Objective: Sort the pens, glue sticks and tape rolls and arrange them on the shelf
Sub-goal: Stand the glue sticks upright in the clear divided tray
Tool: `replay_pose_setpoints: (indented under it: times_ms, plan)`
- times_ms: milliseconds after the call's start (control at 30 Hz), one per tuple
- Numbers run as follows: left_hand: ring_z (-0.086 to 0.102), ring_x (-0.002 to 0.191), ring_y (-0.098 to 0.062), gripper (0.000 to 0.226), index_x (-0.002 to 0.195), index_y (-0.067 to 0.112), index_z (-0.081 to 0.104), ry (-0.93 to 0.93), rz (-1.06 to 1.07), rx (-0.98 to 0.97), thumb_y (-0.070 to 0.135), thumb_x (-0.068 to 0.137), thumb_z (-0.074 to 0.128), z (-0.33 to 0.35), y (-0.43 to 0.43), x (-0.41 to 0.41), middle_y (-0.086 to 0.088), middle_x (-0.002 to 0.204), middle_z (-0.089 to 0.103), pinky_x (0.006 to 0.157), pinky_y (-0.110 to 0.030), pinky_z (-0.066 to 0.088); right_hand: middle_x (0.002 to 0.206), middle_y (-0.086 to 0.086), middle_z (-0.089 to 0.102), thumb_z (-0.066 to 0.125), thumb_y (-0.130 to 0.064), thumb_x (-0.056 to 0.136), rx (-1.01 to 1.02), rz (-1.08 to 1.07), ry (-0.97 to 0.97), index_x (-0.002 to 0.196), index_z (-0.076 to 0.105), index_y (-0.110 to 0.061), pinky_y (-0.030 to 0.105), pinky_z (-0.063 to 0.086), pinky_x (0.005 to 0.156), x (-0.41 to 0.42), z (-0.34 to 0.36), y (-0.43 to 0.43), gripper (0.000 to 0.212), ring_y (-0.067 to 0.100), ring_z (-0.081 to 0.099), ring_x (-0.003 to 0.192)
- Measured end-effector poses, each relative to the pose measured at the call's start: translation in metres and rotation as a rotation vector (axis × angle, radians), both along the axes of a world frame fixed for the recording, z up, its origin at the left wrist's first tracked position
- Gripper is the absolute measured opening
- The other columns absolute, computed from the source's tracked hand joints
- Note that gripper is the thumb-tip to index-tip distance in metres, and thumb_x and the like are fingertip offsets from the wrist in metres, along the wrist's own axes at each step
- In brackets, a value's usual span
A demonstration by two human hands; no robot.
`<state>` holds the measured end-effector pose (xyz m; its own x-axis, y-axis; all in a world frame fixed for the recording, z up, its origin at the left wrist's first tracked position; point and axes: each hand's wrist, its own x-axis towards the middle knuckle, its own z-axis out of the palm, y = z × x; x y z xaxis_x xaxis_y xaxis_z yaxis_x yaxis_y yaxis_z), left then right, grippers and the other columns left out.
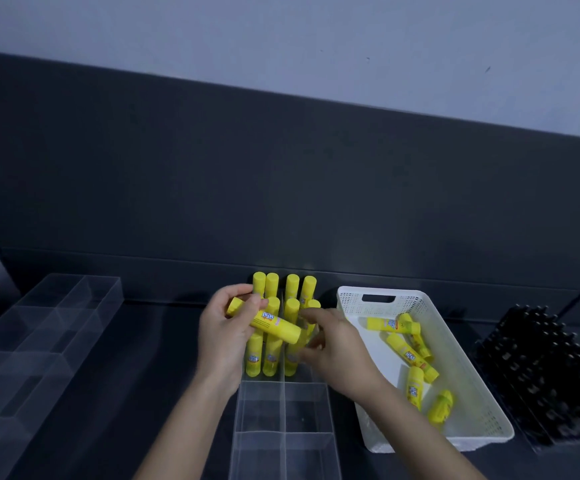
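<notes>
The left hand [224, 329] grips 1 yellow glue stick [264, 322]. The fingers are curled around its cap end, and the stick lies tilted across the front of the other sticks. The right hand [333, 344] reaches in from the right with curled fingers, just beside the held stick. The fingertips are blurred, so I cannot tell if they hold something.

Both hands are over the far end of a clear divided organizer [309, 410] on the dark shelf [143, 358]. In its far compartments the standing glue sticks [292, 285] are upright and close together, with 4 caps in the last row. The hands and the held stick hide a part of this group.

Just to the right of the organizer is a white perforated basket [351, 304]. Several loose glue sticks [411, 356] lie in it at different angles. Further right is a black tray [541, 368] full of dark upright things, too dark to name. On the left, well apart, is a second clear organizer [56, 317]. A dark back panel [281, 185] stands behind everything.
</notes>
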<state>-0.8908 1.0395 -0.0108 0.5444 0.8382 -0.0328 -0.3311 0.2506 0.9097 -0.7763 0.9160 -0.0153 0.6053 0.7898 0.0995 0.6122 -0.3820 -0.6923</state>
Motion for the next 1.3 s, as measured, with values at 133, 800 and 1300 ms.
replay_pose_setpoints:
  times_ms: [133, 800, 1300]
  plan:
    - [0.070, 0.095, -0.021, 0.007, 0.097, 0.011, 0.066, 0.007, -0.071, 0.018, 0.011, 0.091, 0.062, 0.004, -0.010, 0.009, -0.014, 0.095, 0.071, 0.074, -0.032, 0.057, 0.088, 0.011, 0.065, 0.072, 0.001, 0.079, 0.341, 0.047, 0.540, 0.097, 0.065, -0.010, 0.035, 0.056, 0.063, -0.008, 0.020, 0.001, 0.023, 0.024, 0.063, 0.066]
    - [0.042, 0.120, -0.011, 0.064, 0.133, 0.017, 0.052, 0.673, -0.001, 0.918, 0.024, 0.076, 0.079, -0.058, -0.006, -0.020, 0.004, 0.129, 0.048, 0.097, -0.025, 0.034, 0.077, -0.005, 0.062, 0.065, -0.011, 0.076, -0.107, -0.074, -0.105, 0.094, 0.064, -0.019, 0.011, 0.037, 0.052, 0.023, -0.007, -0.014, 0.020, 0.012, 0.055, 0.068]
    - [0.054, 0.105, 0.002, 0.046, 0.114, 0.042, 0.052, 0.607, -0.160, 0.479, 0.029, 0.078, 0.077, -0.092, -0.014, -0.022, 0.007, 0.119, 0.057, 0.087, -0.022, 0.044, 0.094, 0.010, 0.067, 0.055, -0.005, 0.082, -0.172, -0.077, -0.141, 0.109, 0.060, -0.014, 0.030, 0.045, 0.065, 0.011, -0.019, 0.001, 0.029, 0.027, 0.059, 0.082]
